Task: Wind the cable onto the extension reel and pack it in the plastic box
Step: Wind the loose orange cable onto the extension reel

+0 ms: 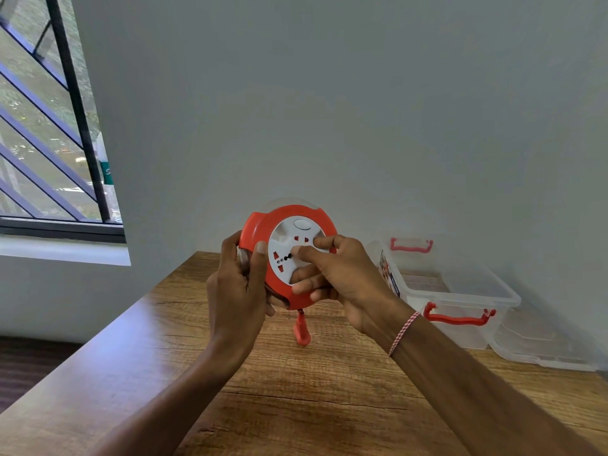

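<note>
I hold a round orange extension reel (289, 213) with a white socket face upright above the wooden table (296, 390). My left hand (238, 287) grips its left rim, thumb on the orange edge. My right hand (342, 274) presses its fingers onto the white centre face and the reel's lower right edge. An orange plug (302, 330) hangs just below the reel on a short bit of cable. The clear plastic box (460, 294) with red handles stands open to the right, near the wall.
The box's clear lid (539, 347) lies flat on the table right of the box. A white wall rises just behind the table. A barred window (49, 126) is at the left, and the table's left edge drops to a dark floor.
</note>
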A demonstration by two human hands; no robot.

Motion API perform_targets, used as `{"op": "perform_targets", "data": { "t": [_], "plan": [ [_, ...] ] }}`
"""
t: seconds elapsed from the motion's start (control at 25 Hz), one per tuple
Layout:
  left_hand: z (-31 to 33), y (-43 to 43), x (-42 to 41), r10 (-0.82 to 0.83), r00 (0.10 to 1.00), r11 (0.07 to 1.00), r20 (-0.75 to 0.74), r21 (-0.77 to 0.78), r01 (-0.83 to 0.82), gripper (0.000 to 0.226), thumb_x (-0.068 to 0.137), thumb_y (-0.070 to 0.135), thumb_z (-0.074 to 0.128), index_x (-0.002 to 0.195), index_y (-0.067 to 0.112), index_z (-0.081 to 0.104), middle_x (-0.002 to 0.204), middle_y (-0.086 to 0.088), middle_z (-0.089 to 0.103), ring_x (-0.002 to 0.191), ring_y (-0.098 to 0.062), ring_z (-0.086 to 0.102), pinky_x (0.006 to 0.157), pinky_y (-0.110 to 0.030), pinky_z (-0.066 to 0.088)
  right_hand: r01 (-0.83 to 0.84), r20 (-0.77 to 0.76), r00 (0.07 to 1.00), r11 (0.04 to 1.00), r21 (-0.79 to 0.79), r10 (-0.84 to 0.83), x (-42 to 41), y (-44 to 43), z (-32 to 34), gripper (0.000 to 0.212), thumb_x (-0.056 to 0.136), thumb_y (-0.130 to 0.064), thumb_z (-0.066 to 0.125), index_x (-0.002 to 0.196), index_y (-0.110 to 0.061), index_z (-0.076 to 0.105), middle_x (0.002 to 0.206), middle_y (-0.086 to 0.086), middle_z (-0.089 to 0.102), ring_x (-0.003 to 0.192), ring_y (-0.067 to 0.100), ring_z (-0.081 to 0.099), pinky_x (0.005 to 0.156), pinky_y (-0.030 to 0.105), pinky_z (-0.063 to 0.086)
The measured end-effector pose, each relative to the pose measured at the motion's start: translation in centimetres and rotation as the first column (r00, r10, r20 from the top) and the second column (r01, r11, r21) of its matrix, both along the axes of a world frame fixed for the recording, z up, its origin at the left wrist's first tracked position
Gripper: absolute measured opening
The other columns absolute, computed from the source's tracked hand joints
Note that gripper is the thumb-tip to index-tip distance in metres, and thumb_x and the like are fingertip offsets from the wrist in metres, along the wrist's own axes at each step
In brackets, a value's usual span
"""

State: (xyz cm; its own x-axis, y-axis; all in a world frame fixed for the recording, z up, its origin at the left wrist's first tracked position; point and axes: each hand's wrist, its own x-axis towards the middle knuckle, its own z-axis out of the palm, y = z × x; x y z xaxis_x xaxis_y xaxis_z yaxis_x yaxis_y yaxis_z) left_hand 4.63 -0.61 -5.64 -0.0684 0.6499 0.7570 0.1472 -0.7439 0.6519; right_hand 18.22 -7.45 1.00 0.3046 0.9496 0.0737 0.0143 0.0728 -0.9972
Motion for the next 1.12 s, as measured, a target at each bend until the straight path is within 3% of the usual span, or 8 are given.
{"op": "perform_targets", "data": {
  "t": [0.24,0.36,0.44,0.52,0.64,0.76,0.88,1.12],
  "plan": [
    [0.0,0.3,-0.2,-0.026,0.997,0.992,0.071,-0.121,0.034,0.041,0.1,0.062,0.045,0.127,0.031,0.049,0.075,0.005,0.074,0.043,-0.016,0.07,0.037,-0.02,0.051,-0.149,0.192,0.969,0.987,-0.056,0.157,0.8,-0.3,1.2,0.061,0.092,-0.024,0.077,0.141,-0.02,0.04,0.087,0.013,0.08,0.064,0.025,0.078,0.05,0.026,0.058],
    [0.2,0.3,-0.1,-0.065,0.99,0.979,0.125,-0.186,0.087,0.047,0.101,0.059,0.044,0.128,0.023,0.052,0.073,-0.004,0.074,0.041,-0.021,0.069,0.035,-0.022,0.05,-0.071,0.71,0.701,0.984,0.161,-0.066,2.1,-0.3,1.7,0.045,0.091,-0.033,0.077,0.128,-0.016,0.058,0.074,-0.001,0.078,0.049,0.01,0.072,0.051,0.018,0.055],
    [0.4,0.3,-0.2,-0.084,0.984,0.97,0.157,-0.215,0.117,0.047,0.101,0.061,0.044,0.125,0.022,0.053,0.07,-0.006,0.073,0.04,-0.022,0.067,0.035,-0.024,0.049,-0.087,0.816,0.489,0.913,0.398,-0.31,3.2,-0.4,2.3,0.027,0.089,-0.038,0.077,0.107,-0.02,0.071,0.061,-0.006,0.071,0.048,0.004,0.067,0.055,0.019,0.055],
    [0.6,0.6,-0.5,-0.089,0.979,0.962,0.185,-0.238,0.132,0.039,0.102,0.06,0.043,0.119,0.027,0.054,0.072,-0.003,0.074,0.04,-0.022,0.067,0.034,-0.026,0.05,-0.128,0.85,0.419,0.907,0.402,-0.318,4.3,-0.6,3.1,0.023,0.087,-0.045,0.077,0.084,-0.022,0.073,0.053,-0.007,0.065,0.049,0.003,0.064,0.054,0.022,0.057],
    [0.9,1.1,-1.0,-0.066,0.97,0.955,0.236,-0.266,0.13,0.026,0.105,0.057,0.042,0.112,0.035,0.054,0.075,0.003,0.075,0.04,-0.02,0.066,0.035,-0.026,0.05,-0.218,0.902,0.415,0.975,-0.032,0.122,5.2,-0.5,2.9,0.027,0.083,-0.047,0.08,0.072,-0.024,0.074,0.057,-0.007,0.073,0.047,0.006,0.069,0.05,0.014,0.051],
    [0.9,1.6,-1.2,-0.053,0.951,0.94,0.306,-0.307,0.152,0.023,0.107,0.055,0.041,0.108,0.036,0.054,0.072,0.002,0.075,0.04,-0.019,0.064,0.036,-0.026,0.051,-0.284,0.834,0.39,0.913,-0.294,0.39,4.6,0.3,1.0,0.04,0.081,-0.044,0.084,0.108,-0.017,0.076,0.087,0.0,0.08,0.071,0.014,0.078,0.06,0.027,0.063],
    [0.7,2.0,-1.1,-0.04,0.935,0.918,0.351,-0.356,0.174,0.031,0.108,0.054,0.041,0.114,0.027,0.055,0.072,-0.001,0.075,0.04,-0.017,0.064,0.037,-0.024,0.05,-0.355,0.779,0.432,0.879,-0.317,0.455,3.7,1.3,-0.9,0.042,0.085,-0.04,0.082,0.12,-0.02,0.07,0.11,0.0,0.077,0.09,0.017,0.076,0.071,0.041,0.066],
    [0.6,2.0,-1.1,-0.04,0.946,0.925,0.323,-0.345,0.157,0.032,0.108,0.053,0.042,0.119,0.026,0.053,0.075,0.003,0.076,0.041,-0.016,0.065,0.037,-0.023,0.051,-0.335,0.699,0.572,0.9,-0.278,0.429,4.4,1.8,-1.7,0.026,0.091,-0.023,0.078,0.114,-0.012,0.072,0.101,0.005,0.078,0.083,0.018,0.078,0.075,0.039,0.066]
  ]
}}
